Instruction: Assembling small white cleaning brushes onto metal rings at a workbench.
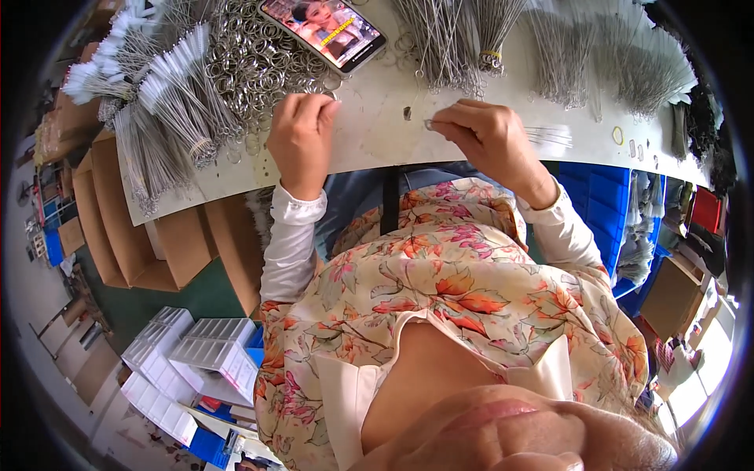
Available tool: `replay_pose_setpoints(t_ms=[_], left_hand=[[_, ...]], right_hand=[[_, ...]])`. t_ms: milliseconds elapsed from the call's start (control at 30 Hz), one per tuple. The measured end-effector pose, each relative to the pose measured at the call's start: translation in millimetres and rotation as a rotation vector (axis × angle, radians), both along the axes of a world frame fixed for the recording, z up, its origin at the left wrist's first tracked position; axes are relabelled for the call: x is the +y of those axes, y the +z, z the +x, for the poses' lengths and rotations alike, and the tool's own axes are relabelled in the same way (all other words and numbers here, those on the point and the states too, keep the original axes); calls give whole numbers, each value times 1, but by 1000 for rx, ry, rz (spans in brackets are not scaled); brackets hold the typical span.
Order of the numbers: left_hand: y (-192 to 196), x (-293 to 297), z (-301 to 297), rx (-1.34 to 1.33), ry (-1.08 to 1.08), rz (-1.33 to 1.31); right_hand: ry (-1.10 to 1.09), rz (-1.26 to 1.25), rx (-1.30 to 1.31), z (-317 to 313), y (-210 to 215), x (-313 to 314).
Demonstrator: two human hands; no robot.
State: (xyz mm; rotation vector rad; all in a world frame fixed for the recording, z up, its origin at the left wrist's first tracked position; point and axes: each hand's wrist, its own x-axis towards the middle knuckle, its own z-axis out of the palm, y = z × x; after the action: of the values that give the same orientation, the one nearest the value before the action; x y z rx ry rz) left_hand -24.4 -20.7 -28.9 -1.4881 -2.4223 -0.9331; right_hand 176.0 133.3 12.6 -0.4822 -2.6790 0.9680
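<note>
Across this pale worktable [373,141], rings [255,59] heap far left beside the loosely curled left hand [301,132], its hold unclear to me; the right hand [491,133] pinches a small metal piece [428,124] centrally, seemingly mid-fitting, next wanting both fingertips together.

A person's left grip [301,141] is beside heaped metal rings [255,67] on a pale surface [369,145]; the right grip [493,140] pinches a small metal piece [429,124] near bundled wire brushes [493,39].
</note>
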Motion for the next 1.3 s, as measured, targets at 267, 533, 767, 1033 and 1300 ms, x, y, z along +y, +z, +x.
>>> replay_pose_setpoints(t_ms=[267,533,767,1033,1300], left_hand=[[40,2,32,-724,22,468],[34,6,52,-502,-94,444],[35,-2,50,-1887,-214,675],[47,-3,46,-158,-252,382],[42,-9,57,-1996,-354,617]], right_hand=[[31,-556,236,-36,26,-11],[95,-855,195,-45,30,-29],[115,-691,381,-42,28,-38],[71,-855,239,-36,39,-34],[285,-560,457,-34,33,-39]])
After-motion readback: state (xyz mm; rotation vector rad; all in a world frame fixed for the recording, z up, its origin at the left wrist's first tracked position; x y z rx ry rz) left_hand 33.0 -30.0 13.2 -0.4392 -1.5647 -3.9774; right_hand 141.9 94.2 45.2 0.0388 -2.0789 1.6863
